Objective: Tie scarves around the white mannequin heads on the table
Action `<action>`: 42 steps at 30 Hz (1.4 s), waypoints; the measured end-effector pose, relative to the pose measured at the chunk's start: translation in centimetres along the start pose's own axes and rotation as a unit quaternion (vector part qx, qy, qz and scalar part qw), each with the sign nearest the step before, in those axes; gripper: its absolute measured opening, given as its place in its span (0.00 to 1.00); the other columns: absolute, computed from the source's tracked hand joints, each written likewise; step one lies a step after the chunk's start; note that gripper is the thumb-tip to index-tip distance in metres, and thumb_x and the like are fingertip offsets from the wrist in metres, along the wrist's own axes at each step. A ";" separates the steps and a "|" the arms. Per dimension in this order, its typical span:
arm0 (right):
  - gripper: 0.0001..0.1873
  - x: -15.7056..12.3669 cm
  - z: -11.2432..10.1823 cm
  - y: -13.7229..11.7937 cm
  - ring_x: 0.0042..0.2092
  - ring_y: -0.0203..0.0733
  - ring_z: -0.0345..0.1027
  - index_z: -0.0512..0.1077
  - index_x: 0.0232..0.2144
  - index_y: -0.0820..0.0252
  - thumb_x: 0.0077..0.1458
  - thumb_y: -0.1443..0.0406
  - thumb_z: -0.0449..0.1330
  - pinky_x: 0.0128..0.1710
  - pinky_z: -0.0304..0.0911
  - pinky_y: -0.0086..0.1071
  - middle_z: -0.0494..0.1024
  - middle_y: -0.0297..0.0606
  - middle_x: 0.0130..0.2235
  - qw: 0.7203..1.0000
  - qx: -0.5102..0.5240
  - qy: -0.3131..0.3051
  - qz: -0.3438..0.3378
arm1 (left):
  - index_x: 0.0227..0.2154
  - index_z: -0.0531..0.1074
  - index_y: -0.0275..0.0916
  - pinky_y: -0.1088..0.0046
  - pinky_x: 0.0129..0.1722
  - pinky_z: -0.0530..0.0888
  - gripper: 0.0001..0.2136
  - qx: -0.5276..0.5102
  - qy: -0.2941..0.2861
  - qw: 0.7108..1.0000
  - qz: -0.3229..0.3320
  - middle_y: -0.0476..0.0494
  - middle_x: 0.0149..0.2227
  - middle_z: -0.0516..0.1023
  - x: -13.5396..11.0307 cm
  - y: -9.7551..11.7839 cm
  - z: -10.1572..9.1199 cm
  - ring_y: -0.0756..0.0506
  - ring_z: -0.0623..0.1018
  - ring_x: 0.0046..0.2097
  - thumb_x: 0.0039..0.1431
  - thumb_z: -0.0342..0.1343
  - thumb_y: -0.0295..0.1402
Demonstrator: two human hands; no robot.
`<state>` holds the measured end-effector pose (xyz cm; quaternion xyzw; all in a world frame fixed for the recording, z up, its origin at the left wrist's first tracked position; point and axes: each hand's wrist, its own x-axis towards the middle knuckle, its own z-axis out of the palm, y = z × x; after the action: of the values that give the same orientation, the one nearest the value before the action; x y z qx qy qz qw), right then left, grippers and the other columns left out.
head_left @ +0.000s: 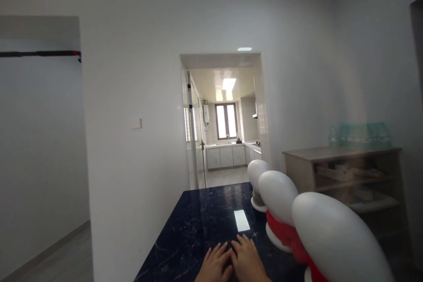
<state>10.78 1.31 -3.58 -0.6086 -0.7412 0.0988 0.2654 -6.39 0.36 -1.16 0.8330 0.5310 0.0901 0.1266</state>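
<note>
Side by side, my left hand [216,264] and my right hand [246,258] rest on the dark blue marbled table [185,229], close to its near end. Their fingers are stretched forward, and the inner edges of the two hands touch or nearly touch. Neither hand holds anything. To the right of my right hand, a row of white, egg-shaped heads on stands runs along the table; the nearest is a large white head [333,229] with red cloth [287,231] wrapped below the row.
Beyond the table, a doorway [181,119] opens onto a kitchen with a window. A wooden shelf unit [299,163] stands at the right, with bottles [363,135] on top. White wall with a switch [136,123] lies to the left.
</note>
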 end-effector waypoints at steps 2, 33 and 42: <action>0.28 -0.1 0.0 -0.1 0.74 0.58 0.55 0.75 0.62 0.55 0.67 0.61 0.46 0.74 0.47 0.56 0.70 0.46 0.70 1.000 0.005 0.003 0.003 | 0.70 0.64 0.53 0.44 0.75 0.51 0.29 -0.003 0.002 1.000 0.001 0.46 0.75 0.58 -0.1 0.0 0.0 0.36 0.57 0.76 0.67 0.51 0.45; 0.27 -0.4 -0.1 -0.5 0.73 0.60 0.56 0.76 0.61 0.56 0.66 0.61 0.51 0.74 0.47 0.55 0.71 0.47 0.69 1.000 0.022 0.018 0.001 | 0.67 0.68 0.54 0.44 0.74 0.55 0.26 -0.002 0.033 0.999 0.009 0.46 0.73 0.63 0.6 -1.4 1.1 0.36 0.61 0.75 0.68 0.51 0.41; 0.26 -0.6 -0.9 -1.1 0.72 0.61 0.58 0.76 0.61 0.57 0.64 0.62 0.53 0.74 0.48 0.57 0.72 0.48 0.68 0.999 0.043 0.031 0.002 | 0.68 0.67 0.57 0.46 0.74 0.56 0.25 0.005 0.054 0.998 0.016 0.50 0.72 0.64 1.5 -2.4 1.9 0.38 0.63 0.74 0.68 0.50 0.40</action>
<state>10.36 0.36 -2.49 -0.6007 -0.7267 0.1126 0.3138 -7.26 2.48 -3.71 0.8362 0.5237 0.1339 0.0919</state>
